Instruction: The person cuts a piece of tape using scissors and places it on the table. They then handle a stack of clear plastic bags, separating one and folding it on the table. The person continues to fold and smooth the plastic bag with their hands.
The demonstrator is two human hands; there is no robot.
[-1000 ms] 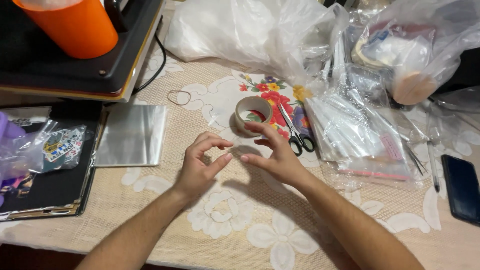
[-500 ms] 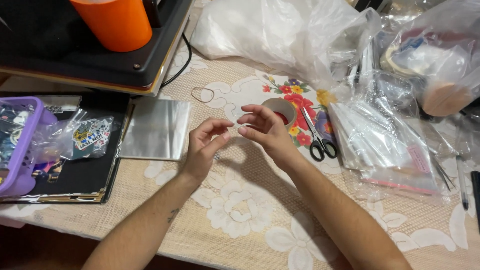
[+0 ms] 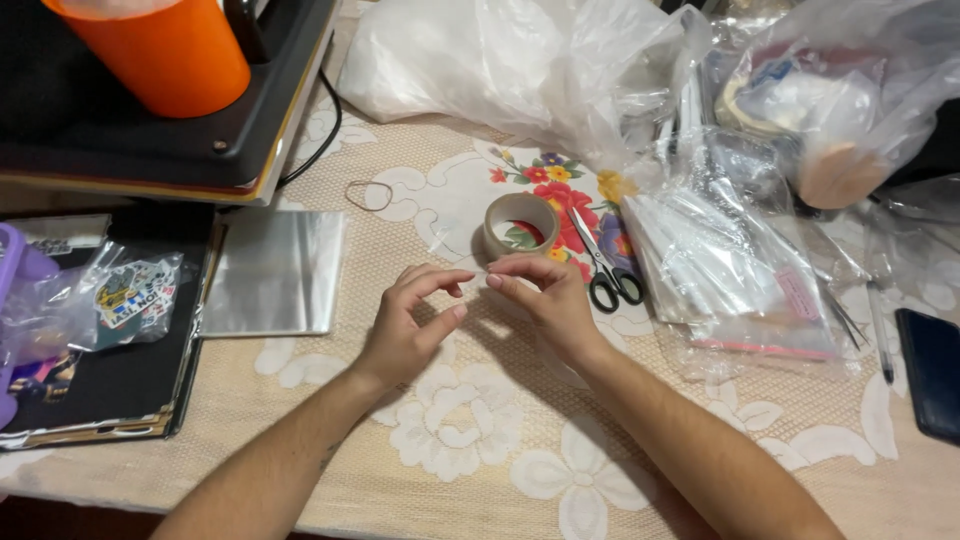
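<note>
Left hand: raised just above the surface, fingers curled, index fingertip meeting the right hand's near the tape roll; whether anything is pinched between them cannot be told.
Right hand: fingers bent, tips close to the left's, just in front of the tape roll.
Tape roll: lying flat on the floral cloth.
Scissors: black-handled, just right of the roll.
Rubber band: left of the roll.
Clear sleeve: flat, beside the left hand.
Orange cup: on the black machine.
Plastic bags: piled at right.
Surface: covered by a beige cloth with white flowers.
</note>
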